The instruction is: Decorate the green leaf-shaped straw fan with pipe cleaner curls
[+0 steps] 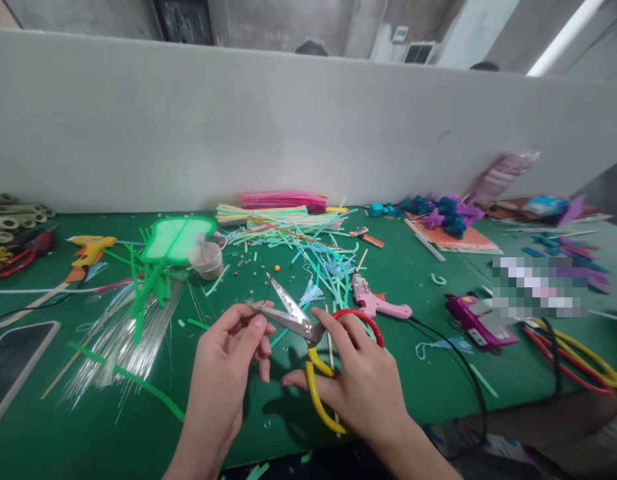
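My right hand (361, 383) grips scissors (308, 333) with one red and one yellow handle loop, fingers through the loops; the steel blades stand apart, pointing up and left. My left hand (223, 367) pinches something thin and dark between thumb and fingers right at the lower blade; it is too small to name. Both hands hover low over the green table (48, 427) near its front edge. A pale blue tassel (312, 292) lies just beyond the blade tips.
A pink glue gun (376, 303) lies right of the scissors, a yellow one (91, 250) far left. Green fan-shaped piece (176, 239), tape roll (206, 260), clear strips (118, 340), coloured paper strips (288, 227), phone (13, 363), purple device (478, 320), cables, white partition behind.
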{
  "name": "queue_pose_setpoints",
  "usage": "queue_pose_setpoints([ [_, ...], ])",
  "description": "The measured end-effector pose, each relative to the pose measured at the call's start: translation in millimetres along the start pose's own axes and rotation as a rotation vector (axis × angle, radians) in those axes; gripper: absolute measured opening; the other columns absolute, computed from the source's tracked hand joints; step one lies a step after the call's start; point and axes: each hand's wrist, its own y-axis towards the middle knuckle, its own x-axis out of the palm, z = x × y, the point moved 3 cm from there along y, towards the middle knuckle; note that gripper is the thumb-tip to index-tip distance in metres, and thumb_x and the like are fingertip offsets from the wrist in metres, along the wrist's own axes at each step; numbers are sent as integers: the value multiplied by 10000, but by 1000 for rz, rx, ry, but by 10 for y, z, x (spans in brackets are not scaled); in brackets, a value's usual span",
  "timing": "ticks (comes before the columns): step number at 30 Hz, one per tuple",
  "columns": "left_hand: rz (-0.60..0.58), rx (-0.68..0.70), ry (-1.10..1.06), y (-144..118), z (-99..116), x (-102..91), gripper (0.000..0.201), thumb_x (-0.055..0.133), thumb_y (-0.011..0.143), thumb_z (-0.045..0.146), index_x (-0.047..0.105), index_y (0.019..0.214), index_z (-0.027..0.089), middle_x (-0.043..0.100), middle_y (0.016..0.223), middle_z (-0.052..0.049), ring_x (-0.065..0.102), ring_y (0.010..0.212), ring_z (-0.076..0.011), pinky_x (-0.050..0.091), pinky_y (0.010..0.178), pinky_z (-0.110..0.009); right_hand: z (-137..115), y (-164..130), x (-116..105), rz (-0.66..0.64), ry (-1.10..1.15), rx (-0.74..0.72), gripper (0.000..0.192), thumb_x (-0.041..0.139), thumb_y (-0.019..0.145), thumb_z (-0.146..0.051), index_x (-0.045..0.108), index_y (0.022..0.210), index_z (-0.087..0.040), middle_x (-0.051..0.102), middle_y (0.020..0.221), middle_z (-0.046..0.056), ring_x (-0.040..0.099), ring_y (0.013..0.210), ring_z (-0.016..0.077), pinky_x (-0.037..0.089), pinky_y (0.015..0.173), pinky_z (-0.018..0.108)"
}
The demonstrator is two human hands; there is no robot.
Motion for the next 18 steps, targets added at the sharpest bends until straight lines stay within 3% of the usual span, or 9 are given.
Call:
queue_pose_setpoints([
  [4,-16,-21,18,5,-7,3,192,731,776,301,667,877,150,646,664,6,528,462,-70,474,431,-175,108,84,4,15,19,49,804,481,766,-801,632,1190,-134,686,939,123,671,712,219,501,542,291],
  [8,-1,-107,-13,5,-76,-27,281,777,714,318,692,894,120,660,679,-22,553,524,-93,499,445,-186,478,207,-115,210,-108,302,758,497,778,-781,641,1128,-125,678,920,124,648,708,233,471,562,313],
  [11,43,-93,-51,24,-83,-59,316,782,715,320,701,953,128,655,696,-13,559,561,-99,535,488,-205,551,161,-150,162,-79,207,735,567,761,-749,624,1179,-147,674,955,106,658,751,225,492,612,308],
  [14,68,-46,-45,33,-46,-65,298,778,727,313,701,960,144,667,741,-15,566,581,-100,542,494,-205,381,-9,-111,54,4,66,825,563,712,-792,612,1211,-138,670,970,107,680,769,222,513,588,293],
  [18,45,-26,-19,10,-27,-30,279,761,750,308,699,970,147,637,665,6,567,573,-104,538,492,-196,130,-149,-14,-10,54,25,865,564,677,-814,634,1201,-129,678,931,109,692,728,225,532,554,295],
])
